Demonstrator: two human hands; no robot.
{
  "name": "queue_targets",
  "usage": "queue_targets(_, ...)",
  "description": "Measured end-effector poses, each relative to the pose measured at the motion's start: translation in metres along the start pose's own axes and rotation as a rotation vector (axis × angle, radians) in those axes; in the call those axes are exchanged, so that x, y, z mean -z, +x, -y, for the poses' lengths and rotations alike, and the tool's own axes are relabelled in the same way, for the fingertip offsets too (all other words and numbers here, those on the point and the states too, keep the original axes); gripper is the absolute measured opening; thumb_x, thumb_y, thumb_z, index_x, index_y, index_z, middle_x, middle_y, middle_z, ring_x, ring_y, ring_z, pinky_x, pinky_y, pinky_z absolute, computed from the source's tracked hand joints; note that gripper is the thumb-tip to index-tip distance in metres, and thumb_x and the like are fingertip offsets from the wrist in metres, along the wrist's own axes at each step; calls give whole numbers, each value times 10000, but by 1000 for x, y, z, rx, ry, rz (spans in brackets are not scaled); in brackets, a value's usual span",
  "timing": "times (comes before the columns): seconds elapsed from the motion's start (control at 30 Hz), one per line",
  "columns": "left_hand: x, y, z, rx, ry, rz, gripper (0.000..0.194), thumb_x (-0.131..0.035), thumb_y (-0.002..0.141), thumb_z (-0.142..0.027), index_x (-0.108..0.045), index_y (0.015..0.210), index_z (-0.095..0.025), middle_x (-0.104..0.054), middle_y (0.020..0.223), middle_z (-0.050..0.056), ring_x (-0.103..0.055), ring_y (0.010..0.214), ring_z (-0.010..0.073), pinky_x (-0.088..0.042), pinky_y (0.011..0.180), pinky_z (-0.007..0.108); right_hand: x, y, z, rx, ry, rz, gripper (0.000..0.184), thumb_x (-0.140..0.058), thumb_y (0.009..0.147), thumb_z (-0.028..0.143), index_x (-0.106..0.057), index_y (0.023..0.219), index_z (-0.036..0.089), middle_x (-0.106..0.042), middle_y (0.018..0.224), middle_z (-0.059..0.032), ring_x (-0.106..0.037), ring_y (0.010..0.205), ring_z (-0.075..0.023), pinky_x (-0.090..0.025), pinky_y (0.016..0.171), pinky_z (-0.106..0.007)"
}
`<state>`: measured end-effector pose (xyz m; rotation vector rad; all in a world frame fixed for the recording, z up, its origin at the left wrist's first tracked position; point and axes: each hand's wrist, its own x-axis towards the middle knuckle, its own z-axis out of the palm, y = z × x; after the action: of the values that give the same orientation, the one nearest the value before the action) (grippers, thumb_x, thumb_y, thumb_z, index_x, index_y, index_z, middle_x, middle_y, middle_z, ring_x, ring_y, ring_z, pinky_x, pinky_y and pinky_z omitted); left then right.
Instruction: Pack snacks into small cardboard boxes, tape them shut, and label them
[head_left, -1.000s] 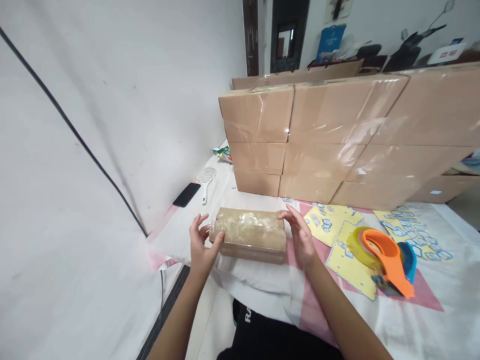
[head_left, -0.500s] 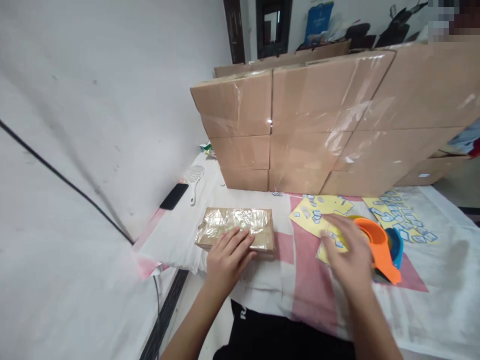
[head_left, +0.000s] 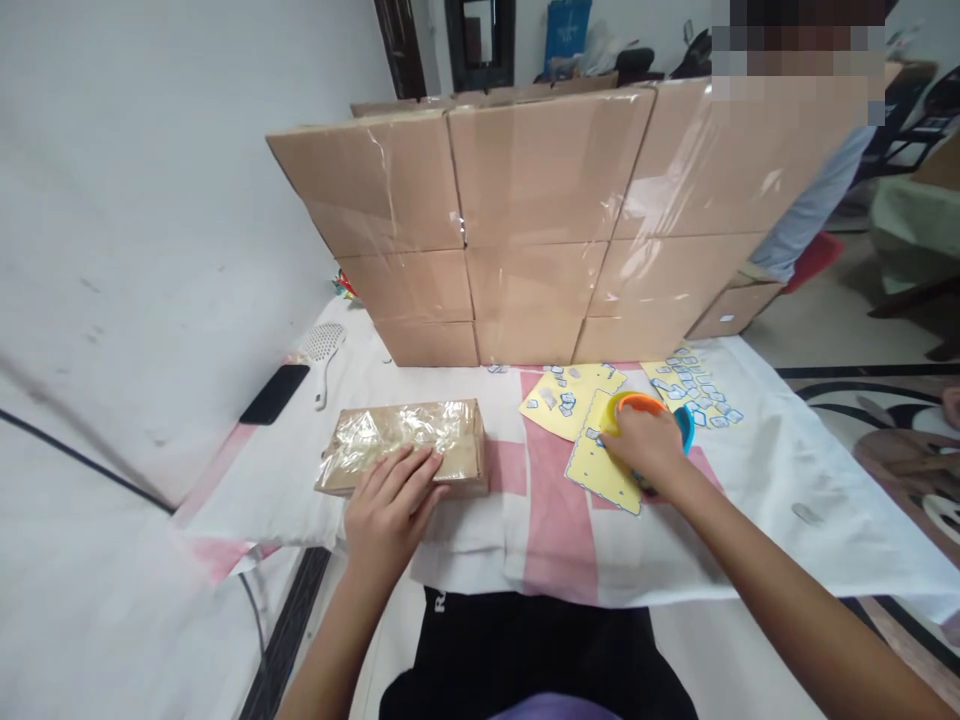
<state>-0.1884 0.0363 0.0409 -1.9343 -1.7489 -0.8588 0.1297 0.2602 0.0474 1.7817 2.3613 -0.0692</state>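
A small brown parcel [head_left: 397,440] wrapped in shiny clear tape lies on the white and pink cloth [head_left: 787,480]. My left hand [head_left: 390,505] rests flat on its near edge, fingers stretched out. My right hand [head_left: 645,450] is closed over the orange tape dispenser [head_left: 637,402], which sits on a yellow sticker sheet [head_left: 600,470]. A blue part of the dispenser [head_left: 686,425] shows beyond my fingers.
A wall of stacked cardboard boxes [head_left: 540,220] stands at the back. More yellow sticker sheets [head_left: 566,395] lie before it. A black phone [head_left: 274,393] and a white brush [head_left: 324,345] lie at the left by the wall. Another person's sleeve [head_left: 810,210] shows behind the boxes.
My right hand left the parcel, swung right and closed over the tape dispenser. My left hand moved from the parcel's left end onto its top. The view turned right.
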Motion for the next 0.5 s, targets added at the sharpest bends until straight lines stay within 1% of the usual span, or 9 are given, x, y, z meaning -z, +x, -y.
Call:
queue_targets(0.07,1,0,1,-2,7,2,512,-712,907,-258,-595,1400,-330,-729,1302,38,-658,1247,295,-454,1087,465,-3,-1,-5,-28,84,-17,266,-612,905,356,-610,1038,126,-720,967,-164,-701,936,-333,-474,758,-388)
queue_targets(0.13,3,1,2,-6,6,22,513,-701,911,-247,-587,1405,-326,-720,1317,45,-645,1267,296,-449,1098,471,1,-9,-12,-33,230,-35,223,-627,888,378,-596,945,165,-703,874,-125,-692,827,-304,-456,626,-349)
queue_targets(0.2,6,2,1,-7,-5,54,509,-687,914,-229,-579,1404,-314,-707,1336,56,-626,1294,298,-443,1113,485,13,-26,-15,-9,477,-77,267,-654,869,455,-564,847,205,-668,745,-67,-665,702,-260,-447,538,-323)
queue_targets(0.27,11,2,-7,2,-31,37,486,-673,911,-194,-583,1380,-286,-700,1337,83,-606,1319,306,-417,1145,522,29,-51,-10,65,826,-84,318,-671,863,519,-572,875,217,-684,747,-46,-667,662,-239,-480,486,-308)
queue_targets(0.3,14,2,-14,4,-50,1,464,-666,906,-169,-593,1351,-274,-707,1315,94,-606,1318,309,-394,1164,549,37,-64,-5,125,1015,-67,333,-677,867,530,-591,945,218,-716,813,-53,-689,690,-241,-514,483,-308)
queue_targets(0.37,17,2,-35,-23,-128,-88,415,-653,884,-111,-619,1271,-259,-735,1220,94,-638,1270,298,-375,1177,578,50,-88,12,273,1349,-2,397,-697,878,511,-598,1142,231,-756,1010,-81,-736,825,-259,-589,527,-321)
queue_targets(0.43,19,2,-62,-71,-270,-135,387,-644,867,-75,-630,1214,-245,-747,1116,80,-685,1164,260,-459,1117,519,56,-104,32,419,1585,62,441,-716,888,457,-573,1253,255,-752,1132,-92,-746,956,-265,-638,629,-342)
queue_targets(0.47,18,2,-76,-73,-353,-125,373,-643,869,-79,-630,1207,-235,-744,1088,79,-695,1113,239,-512,1056,463,57,-109,43,490,1674,83,431,-723,891,427,-574,1258,259,-753,1143,-89,-744,990,-259,-647,692,-351)
queue_targets(0.5,17,3,-90,-44,-433,-95,354,-645,880,-102,-628,1213,-222,-734,1088,87,-693,1081,224,-547,990,411,56,-113,54,553,1753,96,401,-724,895,399,-582,1241,257,-757,1133,-83,-744,1001,-250,-646,751,-358)
